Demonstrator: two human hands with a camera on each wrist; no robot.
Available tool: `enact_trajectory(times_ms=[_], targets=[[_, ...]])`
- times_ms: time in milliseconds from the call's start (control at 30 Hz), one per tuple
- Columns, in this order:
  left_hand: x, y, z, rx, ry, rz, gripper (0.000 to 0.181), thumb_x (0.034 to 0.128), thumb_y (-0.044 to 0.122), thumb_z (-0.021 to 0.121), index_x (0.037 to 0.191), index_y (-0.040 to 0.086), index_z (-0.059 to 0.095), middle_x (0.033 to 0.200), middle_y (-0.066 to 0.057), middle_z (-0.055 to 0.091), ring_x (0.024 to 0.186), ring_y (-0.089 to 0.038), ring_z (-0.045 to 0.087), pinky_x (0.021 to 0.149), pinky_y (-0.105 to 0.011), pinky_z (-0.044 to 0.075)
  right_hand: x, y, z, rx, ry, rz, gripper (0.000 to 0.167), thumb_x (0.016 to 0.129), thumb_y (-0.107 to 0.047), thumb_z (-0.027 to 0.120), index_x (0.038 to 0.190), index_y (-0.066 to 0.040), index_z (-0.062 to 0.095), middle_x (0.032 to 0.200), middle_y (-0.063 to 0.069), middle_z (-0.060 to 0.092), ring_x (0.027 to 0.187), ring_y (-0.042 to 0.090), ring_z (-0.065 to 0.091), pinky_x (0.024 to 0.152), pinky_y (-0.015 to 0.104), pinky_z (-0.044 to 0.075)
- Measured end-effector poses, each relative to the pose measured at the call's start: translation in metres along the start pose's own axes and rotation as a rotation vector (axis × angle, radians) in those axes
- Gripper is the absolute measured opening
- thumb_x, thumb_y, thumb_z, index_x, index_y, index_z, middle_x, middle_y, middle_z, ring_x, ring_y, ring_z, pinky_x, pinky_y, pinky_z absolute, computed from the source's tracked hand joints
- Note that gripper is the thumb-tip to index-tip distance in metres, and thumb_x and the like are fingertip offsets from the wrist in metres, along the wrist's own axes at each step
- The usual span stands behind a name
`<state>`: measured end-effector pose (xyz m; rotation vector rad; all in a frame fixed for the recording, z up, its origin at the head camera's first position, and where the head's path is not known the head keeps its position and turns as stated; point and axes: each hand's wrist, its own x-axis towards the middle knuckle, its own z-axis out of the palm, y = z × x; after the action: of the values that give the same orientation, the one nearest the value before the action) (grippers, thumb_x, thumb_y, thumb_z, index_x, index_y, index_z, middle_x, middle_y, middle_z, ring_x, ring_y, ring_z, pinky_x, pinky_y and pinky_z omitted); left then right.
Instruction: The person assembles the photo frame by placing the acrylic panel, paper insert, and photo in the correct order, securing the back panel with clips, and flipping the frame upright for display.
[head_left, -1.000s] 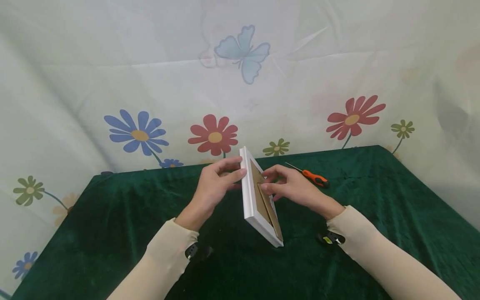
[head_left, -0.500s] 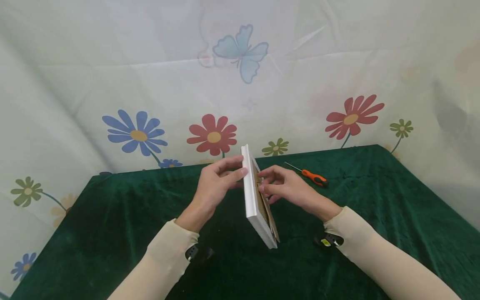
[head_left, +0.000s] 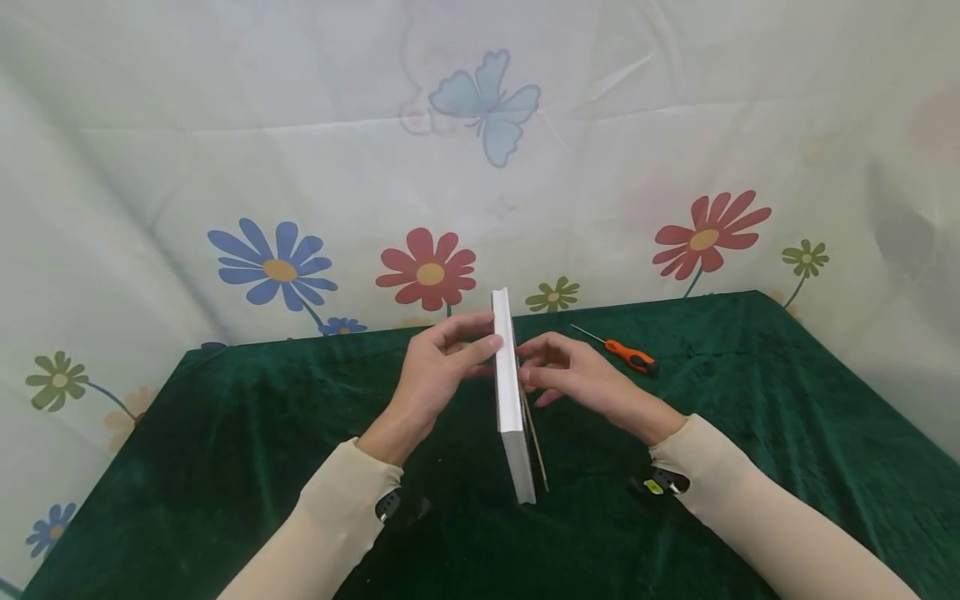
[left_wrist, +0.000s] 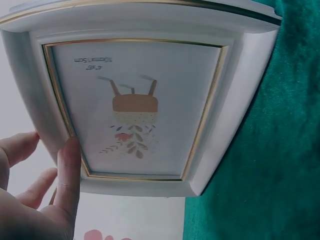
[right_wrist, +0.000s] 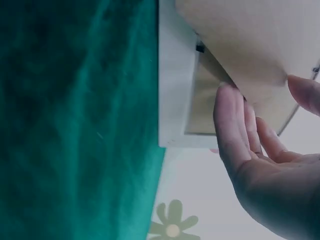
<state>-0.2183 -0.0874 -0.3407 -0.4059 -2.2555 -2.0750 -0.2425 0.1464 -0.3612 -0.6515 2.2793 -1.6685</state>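
A white picture frame (head_left: 507, 367) stands on edge over the cloth, its narrow side turned toward me in the head view. In the left wrist view, its front shows gold inner trim around a printed picture (left_wrist: 135, 110), seen upside down. My left hand (head_left: 435, 375) grips the near side edge between thumb and fingers. Behind the frame, my right hand (head_left: 573, 375) pinches the brown stand flap (right_wrist: 260, 50), thumb on its outer face and fingers at its underside. The flap is tilted away from the brown backing board (right_wrist: 205, 100).
An orange and black screwdriver (head_left: 632, 356) lies on the dark green cloth (head_left: 712, 350), beyond the right hand. A pale curtain (head_left: 337, 167) printed with flowers and a butterfly hangs behind the table.
The frame has turned from showing its brown back to nearly edge-on. The stand flap has swung out from the backing, and both hands keep hold.
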Motion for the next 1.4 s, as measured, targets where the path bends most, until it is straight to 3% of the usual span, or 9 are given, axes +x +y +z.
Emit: enact_trajectory(times_ms=[167,333,667,867,1067,1400], targets=[[0.0,-0.002,0.004,-0.024,-0.024,0.023,0.04,0.1022,0.023,0.075,0.14,0.011,0.069,0.131,-0.007,0.072,0.114,-0.025,0.073,0.093,-0.042,0.061,-0.003,-0.011,-0.008,0.001,0.073,-0.017,0.051,0.107,-0.027,0.067,0.146,0.0,0.052,0.131,0.021,0.065,0.109,0.036,0.071,0.091,0.053,0.061],[-0.001,-0.003,0.005,-0.016,-0.03,0.034,0.037,0.1026,0.021,0.075,0.138,0.011,0.07,0.129,-0.007,0.072,0.112,-0.026,0.073,0.092,-0.042,0.062,-0.006,-0.021,-0.01,0.006,0.15,-0.062,0.052,0.108,-0.03,0.065,0.15,-0.002,0.049,0.127,0.024,0.064,0.102,0.034,0.074,0.086,0.052,0.063],[-0.002,-0.011,0.008,0.04,-0.048,0.016,0.039,0.1,0.027,0.078,0.134,0.009,0.072,0.131,-0.006,0.071,0.113,-0.028,0.072,0.092,-0.039,0.062,-0.01,-0.032,-0.008,-0.103,0.174,-0.09,0.062,0.105,-0.029,0.07,0.154,-0.004,0.044,0.129,0.021,0.061,0.1,0.031,0.073,0.082,0.043,0.064],[0.0,-0.026,0.008,0.12,-0.029,-0.093,0.037,0.0998,0.021,0.079,0.134,0.009,0.07,0.128,-0.007,0.071,0.111,-0.028,0.073,0.089,-0.039,0.063,-0.014,-0.034,-0.011,-0.142,0.166,-0.111,0.058,0.104,-0.026,0.069,0.155,-0.008,0.045,0.129,0.022,0.059,0.099,0.031,0.073,0.084,0.044,0.064],[0.002,-0.043,0.009,0.201,-0.07,-0.223,0.044,0.1001,0.021,0.078,0.139,0.006,0.065,0.128,-0.014,0.068,0.107,-0.031,0.074,0.085,-0.039,0.064,-0.017,-0.038,-0.014,-0.216,0.157,-0.093,0.054,0.106,-0.027,0.067,0.154,-0.011,0.049,0.132,0.022,0.059,0.102,0.032,0.073,0.088,0.047,0.063],[0.001,-0.053,0.01,0.223,-0.142,-0.295,0.049,0.0983,0.019,0.08,0.141,0.002,0.062,0.124,-0.016,0.071,0.101,-0.029,0.076,0.085,-0.04,0.064,-0.022,-0.045,-0.019,-0.33,0.176,-0.075,0.048,0.107,-0.028,0.064,0.151,-0.012,0.055,0.132,0.02,0.063,0.1,0.031,0.074,0.09,0.052,0.062]])
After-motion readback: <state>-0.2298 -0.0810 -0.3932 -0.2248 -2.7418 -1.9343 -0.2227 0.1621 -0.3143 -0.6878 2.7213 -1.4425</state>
